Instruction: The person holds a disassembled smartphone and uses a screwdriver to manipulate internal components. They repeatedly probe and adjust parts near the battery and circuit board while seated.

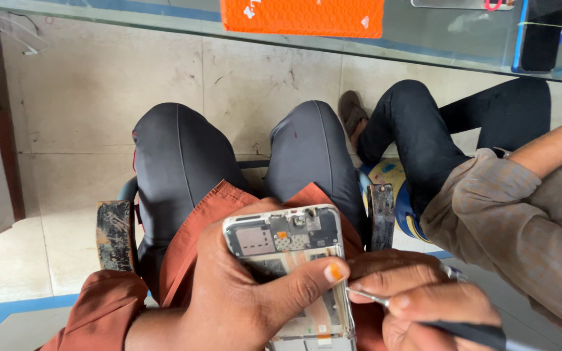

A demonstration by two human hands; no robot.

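The fingers (307, 276) of the left hand (229, 292) wrapped around an opened phone (287, 260), the thumb pressed across its middle, its nail tinted orange. The phone lay face down in the palm with its back cover off: a rounded rectangular frame of pale metal, showing a grey shield plate, a small perforated grille, an orange tab and a camera module near the top edge. The right hand (424, 302) pinched a slim tool (424, 315), its fingers closed tight on the shaft; the thin silvery tip touched the phone's right edge, and the handle ran dark and smooth toward the lower right.

Both hands were held above the person's lap, over rust-orange sleeves and smooth dark grey trousers (183, 156). The chair had worn, scuffed armrests (115, 234), their dark surface flaking. Beside it on the right sat another person in black trousers and a faded checked shirt (521, 221), one forearm bare, a brown shoe resting on the floor.

The floor (99, 97) was pale stone tile, scratched and stained, with a blue stripe at lower left. Along the top ran a glass worktop (424, 32) carrying a textured orange case (304, 16) and a dark phone (541, 32).
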